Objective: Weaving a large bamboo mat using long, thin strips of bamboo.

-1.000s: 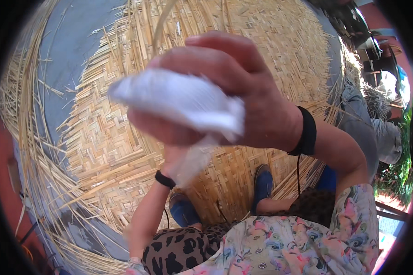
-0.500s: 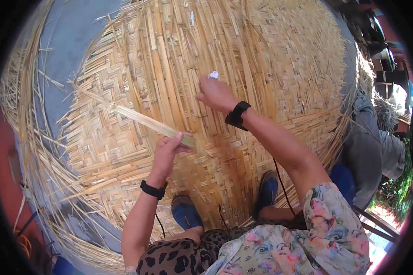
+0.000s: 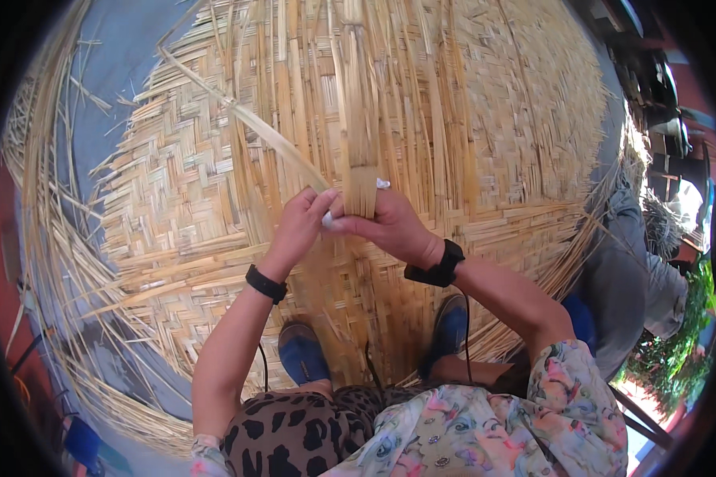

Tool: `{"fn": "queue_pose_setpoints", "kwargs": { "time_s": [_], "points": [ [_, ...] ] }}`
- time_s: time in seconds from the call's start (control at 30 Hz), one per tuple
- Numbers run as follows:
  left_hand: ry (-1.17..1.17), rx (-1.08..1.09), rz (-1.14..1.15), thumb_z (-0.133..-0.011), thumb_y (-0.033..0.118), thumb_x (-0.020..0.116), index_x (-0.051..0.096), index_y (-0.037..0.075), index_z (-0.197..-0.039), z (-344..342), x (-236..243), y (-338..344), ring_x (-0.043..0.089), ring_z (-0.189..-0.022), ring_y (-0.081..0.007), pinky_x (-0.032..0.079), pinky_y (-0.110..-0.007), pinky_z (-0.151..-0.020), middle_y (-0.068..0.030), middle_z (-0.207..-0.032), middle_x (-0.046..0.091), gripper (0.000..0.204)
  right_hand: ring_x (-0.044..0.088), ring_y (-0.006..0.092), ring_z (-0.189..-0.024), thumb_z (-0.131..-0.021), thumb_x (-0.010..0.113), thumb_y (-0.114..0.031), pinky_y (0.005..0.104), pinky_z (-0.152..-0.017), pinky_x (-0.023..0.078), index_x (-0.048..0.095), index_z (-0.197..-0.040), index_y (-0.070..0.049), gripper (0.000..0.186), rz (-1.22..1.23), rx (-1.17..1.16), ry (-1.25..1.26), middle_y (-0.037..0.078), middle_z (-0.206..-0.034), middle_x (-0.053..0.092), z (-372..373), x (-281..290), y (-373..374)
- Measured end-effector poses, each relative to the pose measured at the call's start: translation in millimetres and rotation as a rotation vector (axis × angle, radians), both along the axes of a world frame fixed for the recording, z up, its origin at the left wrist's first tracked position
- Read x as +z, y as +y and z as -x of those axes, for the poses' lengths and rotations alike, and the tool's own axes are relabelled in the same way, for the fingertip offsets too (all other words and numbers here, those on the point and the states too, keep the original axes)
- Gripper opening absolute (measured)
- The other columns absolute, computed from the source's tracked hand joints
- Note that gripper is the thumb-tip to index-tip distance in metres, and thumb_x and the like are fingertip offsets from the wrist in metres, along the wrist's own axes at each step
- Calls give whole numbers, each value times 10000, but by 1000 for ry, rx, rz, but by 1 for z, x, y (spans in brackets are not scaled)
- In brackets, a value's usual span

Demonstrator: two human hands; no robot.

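Note:
My left hand [image 3: 296, 229] is closed in a pinch on the end of a long pale reed strip [image 3: 272, 139], which slants away to the far left over the woven mat [image 3: 183, 151]. Beside it, my right hand [image 3: 402, 229] grips a wide bundle of flat reed strips [image 3: 360, 187] bent up off the mat, fingers behind and thumb in front. The thumb reaches across to the left fingertips, so the two hands nearly touch. White wrapping shows on some of the right fingers. How the pale strip's end meets the lifted strips is hidden by the fingers.
My blue shoes [image 3: 302, 355] stand on the mat's near part. Loose reeds [image 3: 44, 159] lie along the left on grey ground [image 3: 123, 60]. A person in grey trousers [image 3: 620, 278] is close by on the right. Green leaves [image 3: 668, 342] show beyond them.
My right hand has come back toward me and now holds strips raised from the mat. My left hand has moved slightly up and right with the pale strip, up to the right hand.

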State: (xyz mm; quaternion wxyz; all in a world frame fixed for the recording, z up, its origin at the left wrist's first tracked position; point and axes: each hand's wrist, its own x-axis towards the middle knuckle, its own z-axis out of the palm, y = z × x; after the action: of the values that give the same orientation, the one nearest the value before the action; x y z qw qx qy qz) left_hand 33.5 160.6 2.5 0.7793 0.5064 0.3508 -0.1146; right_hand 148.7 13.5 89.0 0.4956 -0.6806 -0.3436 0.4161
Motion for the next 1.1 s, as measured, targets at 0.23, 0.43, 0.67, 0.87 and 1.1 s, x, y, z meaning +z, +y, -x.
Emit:
{"fn": "queue_pose_setpoints", "kwargs": {
  "time_s": [0.23, 0.43, 0.67, 0.87, 1.1],
  "points": [
    [40, -229, 62, -1039, 371, 473, 538, -7, -1291, 8, -1, -1, 657, -1002, -220, 528, -349, -902, -123, -1092, 663, 459, 639, 391, -924, -917, 679, -228, 419, -798, 523, 523, -1226, 30, 432, 497, 187, -669, 245, -1039, 639, -36, 8, 7],
    [-434, -832, -1400, -895, 512, 599, 391, 41, -1482, 72, -1, -39, 330, -1442, -312, 228, -479, -1194, -149, -1512, 420, 781, 645, 382, -779, -901, 672, -260, 481, -662, 509, 527, -1226, -51, 412, 894, 978, -555, 186, -831, 632, -31, 187, -83],
    [-437, -861, -1284, -867, 567, 592, 297, 41, -1531, 76, -11, -45, 119, -1519, -324, 43, -539, -1216, -140, -1613, 250, 896, 729, 244, -804, -903, 678, -224, 346, -675, 581, 554, -1253, -57, 407, 1269, 184, -123, 132, -895, 724, 11, 461, -159],
    [-360, -1345, -639, -904, 515, 642, 470, 55, -1428, 55, 72, 31, 455, -1359, -330, 358, -434, -1126, -216, -1441, 497, 718, 689, 126, -718, -840, 598, -76, 279, -580, 543, 618, -1093, -7, 263, 1164, -736, -280, 58, -810, 683, 17, 447, -350],
    [300, -1661, -991, -867, 533, 694, 650, 28, -1229, -53, 208, 137, 643, -1091, -342, 495, -412, -944, -210, -1167, 675, 622, 634, 378, -926, -898, 633, -163, 448, -791, 501, 577, -1151, -47, 283, 589, -207, -710, 180, -945, 664, -47, 116, -363]
  ]
}}
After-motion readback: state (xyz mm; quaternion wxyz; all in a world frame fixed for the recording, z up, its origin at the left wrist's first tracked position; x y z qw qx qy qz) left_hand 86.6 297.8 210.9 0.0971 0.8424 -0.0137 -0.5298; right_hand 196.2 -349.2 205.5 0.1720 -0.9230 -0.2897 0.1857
